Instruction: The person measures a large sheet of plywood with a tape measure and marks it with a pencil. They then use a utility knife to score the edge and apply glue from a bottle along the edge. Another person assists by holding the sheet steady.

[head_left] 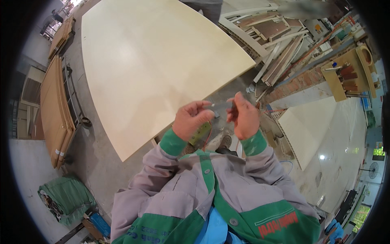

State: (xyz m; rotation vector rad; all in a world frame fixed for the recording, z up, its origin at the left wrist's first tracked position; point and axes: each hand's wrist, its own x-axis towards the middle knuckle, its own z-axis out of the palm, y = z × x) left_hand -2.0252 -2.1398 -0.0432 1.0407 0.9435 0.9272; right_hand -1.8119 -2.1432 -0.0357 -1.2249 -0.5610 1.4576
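Note:
My left hand [191, 120] is raised in front of my chest, thumb and fingers curled toward each other in a pinch. A tiny pale bit shows at its fingertips. Facing it, my right hand [245, 118] is also half closed, with something small and dark grey at its fingertips. Between the hands runs a faint, blurred greyish strip [222, 105], too smeared to name. Just beyond my hands lies a large cream-coloured flat panel [150, 69], its near edge passing left of and behind my left hand.
Brown flat boards [57, 110] lean on a wheeled rack at left. A green-covered bundle [67, 199] sits lower left. Wood offcuts [280, 44] pile up at far right. Another pale panel [308, 126] lies to the right, below a wooden tool holder [339, 77].

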